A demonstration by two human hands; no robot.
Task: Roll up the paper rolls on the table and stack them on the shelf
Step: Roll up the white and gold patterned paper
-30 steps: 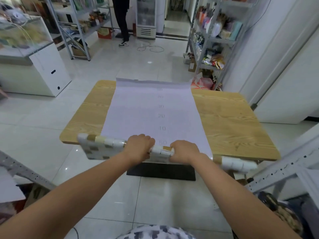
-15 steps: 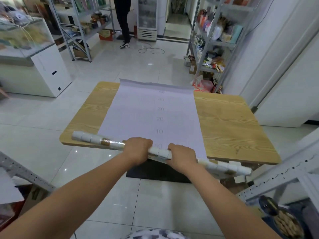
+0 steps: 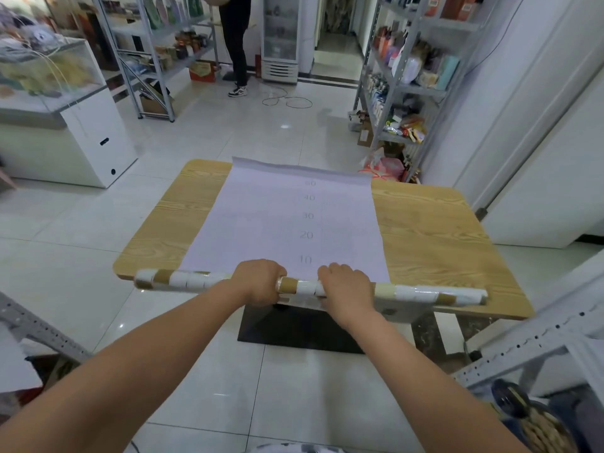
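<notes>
Paper roll (image 3: 425,294) along table's (image 3: 441,243) near edge — sheet (image 3: 261,223) stretching behind it.

The paper sheet (image 3: 281,220) reads 10, 20, 30, 40.

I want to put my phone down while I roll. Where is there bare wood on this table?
Two bare wood strips of the table flank the unrolled sheet: a wide one to its right, a narrower one to its left. The near edge is crowded: the paper roll spans it, gripped by the left hand and right hand.
</notes>
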